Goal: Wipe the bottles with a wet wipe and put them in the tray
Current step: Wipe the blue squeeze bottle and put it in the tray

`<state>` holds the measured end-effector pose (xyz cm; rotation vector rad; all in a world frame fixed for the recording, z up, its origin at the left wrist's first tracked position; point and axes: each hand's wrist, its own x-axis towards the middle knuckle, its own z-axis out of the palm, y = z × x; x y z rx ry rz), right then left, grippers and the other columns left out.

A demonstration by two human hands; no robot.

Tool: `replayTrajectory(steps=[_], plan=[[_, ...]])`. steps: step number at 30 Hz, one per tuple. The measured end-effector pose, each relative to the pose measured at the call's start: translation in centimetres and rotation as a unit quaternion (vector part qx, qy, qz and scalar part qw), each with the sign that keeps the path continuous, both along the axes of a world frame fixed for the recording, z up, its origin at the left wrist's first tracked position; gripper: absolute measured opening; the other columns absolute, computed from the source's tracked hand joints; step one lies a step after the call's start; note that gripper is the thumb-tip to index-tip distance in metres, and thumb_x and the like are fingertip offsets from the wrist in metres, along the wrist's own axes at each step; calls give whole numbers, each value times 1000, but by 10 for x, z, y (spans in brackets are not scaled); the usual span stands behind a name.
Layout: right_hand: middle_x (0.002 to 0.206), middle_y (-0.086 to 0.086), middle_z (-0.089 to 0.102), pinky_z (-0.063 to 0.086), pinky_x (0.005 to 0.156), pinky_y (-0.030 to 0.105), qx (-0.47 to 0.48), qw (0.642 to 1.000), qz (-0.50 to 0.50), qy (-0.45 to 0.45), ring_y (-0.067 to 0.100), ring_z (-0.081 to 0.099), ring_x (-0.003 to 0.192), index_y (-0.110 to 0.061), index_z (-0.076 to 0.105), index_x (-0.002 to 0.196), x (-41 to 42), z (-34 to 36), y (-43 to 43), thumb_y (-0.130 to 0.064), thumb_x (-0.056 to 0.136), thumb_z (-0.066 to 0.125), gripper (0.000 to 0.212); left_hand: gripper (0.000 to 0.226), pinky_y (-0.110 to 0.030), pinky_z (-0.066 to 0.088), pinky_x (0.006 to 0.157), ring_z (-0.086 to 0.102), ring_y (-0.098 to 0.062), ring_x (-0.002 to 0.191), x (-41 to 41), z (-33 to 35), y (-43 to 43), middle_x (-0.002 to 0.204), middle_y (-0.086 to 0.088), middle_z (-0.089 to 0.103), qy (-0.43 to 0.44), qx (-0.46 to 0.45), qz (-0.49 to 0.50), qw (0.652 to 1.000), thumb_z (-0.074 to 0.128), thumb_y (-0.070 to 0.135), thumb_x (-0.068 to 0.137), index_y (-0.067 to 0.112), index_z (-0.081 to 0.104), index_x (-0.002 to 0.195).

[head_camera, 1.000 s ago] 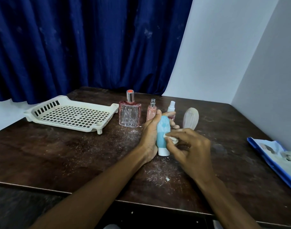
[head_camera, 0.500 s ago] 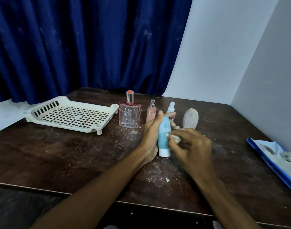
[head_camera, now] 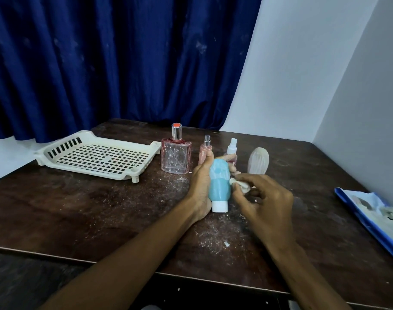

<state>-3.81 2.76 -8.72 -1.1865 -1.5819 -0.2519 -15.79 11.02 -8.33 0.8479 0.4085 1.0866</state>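
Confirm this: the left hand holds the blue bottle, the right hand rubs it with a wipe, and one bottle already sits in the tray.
One thing is wrong: in the head view the tray holds no bottle yet. The rest stands: the left hand grips the blue bottle and the right hand presses a wipe against it.

It looks like a plain corner of a home: a dark blue curtain (head_camera: 101,63) and bare white walls (head_camera: 302,74) surround a worn, dusty wooden surface (head_camera: 79,209) carrying a glass perfume bottle (head_camera: 175,158) and a cream plastic tray (head_camera: 90,170).
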Motion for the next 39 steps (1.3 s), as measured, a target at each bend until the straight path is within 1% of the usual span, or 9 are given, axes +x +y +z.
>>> replayTrajectory(steps=[5, 7, 12, 16, 22, 27, 33, 37, 39], plan=[[90, 0, 72, 52, 72, 12, -9, 1000, 8, -11, 2, 65, 77, -11, 78, 92, -2, -2, 3, -6, 78, 80, 15, 66, -34, 55, 73, 63, -19, 79, -1, -1, -1, 84, -8, 60, 5, 11, -11, 1000, 32, 50, 103, -3, 56, 133], [88, 2, 72, 52, 70, 10, -14, 1000, 3, -16, 3, 65, 74, -11, 79, 91, -2, -3, 4, -5, 77, 80, 15, 65, -34, 57, 69, 64, -19, 76, -1, 1, -3, 83, -9, 60, 9, 18, -10, 1000, 30, 49, 104, -4, 56, 132], [88, 3, 72, 57, 68, 23, 0, 1000, -21, -9, 8, 67, 72, -8, 78, 94, -1, -1, 8, -8, 81, 78, 13, 60, -28, 57, 69, 64, -17, 70, 1, 4, -8, 79, -7, 63, 44, 53, 16, 997, 28, 45, 105, -1, 64, 120], [89, 5, 71, 56, 71, 20, 3, 999, 10, -31, 10, 67, 76, -7, 78, 92, -6, -4, 5, -9, 79, 79, 13, 60, -28, 57, 67, 65, -17, 72, -1, 4, -9, 80, -8, 62, 42, 50, 16, 998, 28, 44, 105, -1, 63, 122], [87, 5, 71, 55, 68, 21, 5, 999, -33, -10, 12, 67, 72, -6, 77, 93, -1, 0, 7, -4, 78, 79, 15, 58, -28, 57, 70, 63, -17, 70, 0, 5, -12, 81, -7, 63, 47, 64, 25, 997, 30, 44, 105, 0, 64, 121], [87, 5, 71, 55, 71, 17, 10, 999, 5, -30, 9, 67, 74, -7, 78, 89, -7, -3, 3, -5, 76, 80, 13, 59, -30, 58, 74, 67, -19, 77, 0, 6, -12, 81, -9, 64, 47, 65, 29, 996, 30, 44, 105, -2, 60, 126], [90, 4, 72, 59, 67, 28, 6, 1000, -19, -4, 9, 68, 74, -7, 78, 91, -2, -2, 9, -5, 78, 79, 13, 54, -26, 57, 69, 66, -16, 70, 0, 7, -14, 79, -8, 63, 37, 66, 31, 997, 31, 39, 106, -2, 62, 124], [88, 4, 71, 56, 73, 19, 15, 999, 23, -28, 9, 68, 79, -7, 78, 89, -8, -2, 4, -12, 80, 76, 10, 57, -29, 58, 72, 67, -17, 77, 0, 7, -13, 81, -10, 62, 35, 69, 33, 996, 32, 42, 104, -3, 57, 129], [86, 3, 72, 53, 72, 13, 9, 999, 21, -22, 6, 68, 78, -8, 78, 85, -6, -2, 2, -9, 77, 77, 9, 57, -32, 59, 75, 67, -20, 81, 1, 7, -12, 80, -9, 64, 36, 68, 31, 997, 34, 44, 104, -2, 58, 128]])
